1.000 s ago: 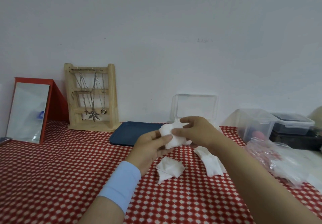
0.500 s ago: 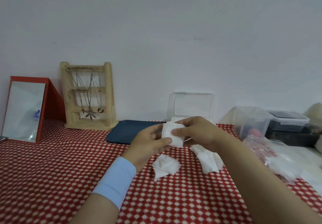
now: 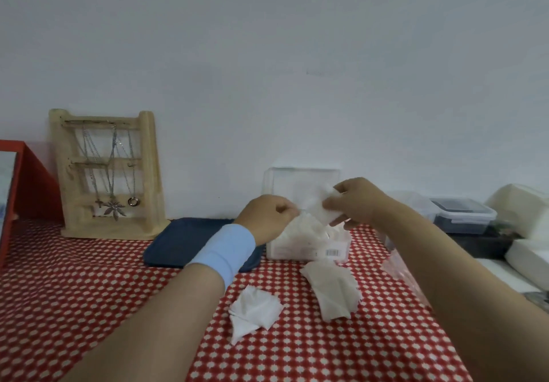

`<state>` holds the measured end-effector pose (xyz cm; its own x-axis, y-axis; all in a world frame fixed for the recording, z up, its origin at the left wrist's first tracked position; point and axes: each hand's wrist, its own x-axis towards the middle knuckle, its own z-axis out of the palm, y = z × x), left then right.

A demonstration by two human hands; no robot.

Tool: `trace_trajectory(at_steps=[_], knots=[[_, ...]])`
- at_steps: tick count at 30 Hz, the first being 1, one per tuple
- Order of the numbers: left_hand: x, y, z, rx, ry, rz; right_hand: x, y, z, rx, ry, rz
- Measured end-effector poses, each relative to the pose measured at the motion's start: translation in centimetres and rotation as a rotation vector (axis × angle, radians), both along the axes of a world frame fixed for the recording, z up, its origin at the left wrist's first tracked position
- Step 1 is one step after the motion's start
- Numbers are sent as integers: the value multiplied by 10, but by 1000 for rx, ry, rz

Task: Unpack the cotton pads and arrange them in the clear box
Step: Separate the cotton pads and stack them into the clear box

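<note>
Fingers of your right hand [image 3: 353, 203] pinch a cotton pad [image 3: 322, 210] just above the clear box [image 3: 306, 248] at frame centre, your left hand [image 3: 267, 218] curled at its rim.

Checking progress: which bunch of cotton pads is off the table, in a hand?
The cotton pads pinched in the right hand above the clear box; the two other piles lie untouched on the checkered cloth.

- Right hand [image 3: 358, 203] pinches a cotton pad [image 3: 325, 214] above the clear box [image 3: 306, 245], lid upright behind; left hand [image 3: 267, 218], curled, at the box's left rim
- Two loose piles of pads [image 3: 255, 310] lie on the red-checked worktop [image 3: 89, 277] nearer the camera; a blue tray [image 3: 178, 242] sits left of the box
</note>
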<state>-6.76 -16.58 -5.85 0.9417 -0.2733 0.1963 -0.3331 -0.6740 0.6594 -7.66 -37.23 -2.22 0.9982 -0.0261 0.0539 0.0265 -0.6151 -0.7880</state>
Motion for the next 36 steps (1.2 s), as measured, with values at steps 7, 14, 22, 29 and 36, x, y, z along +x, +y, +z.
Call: trace_trajectory(at_steps=[7, 14, 22, 29, 36], knots=[[22, -38, -7, 410, 94, -26, 24, -10, -9, -173, 20, -132], [25, -43, -4, 534, 26, -25, 25, -9, -11, -440, 36, -110], [30, -35, -12, 515, 39, -31, 30, 15, -15, -922, 93, -127], [31, -26, -32, 370, 78, -120, 39, 42, -24, -907, 198, -16], [26, -19, -33, 376, 71, -188, 32, 36, -6, -434, 513, 15]])
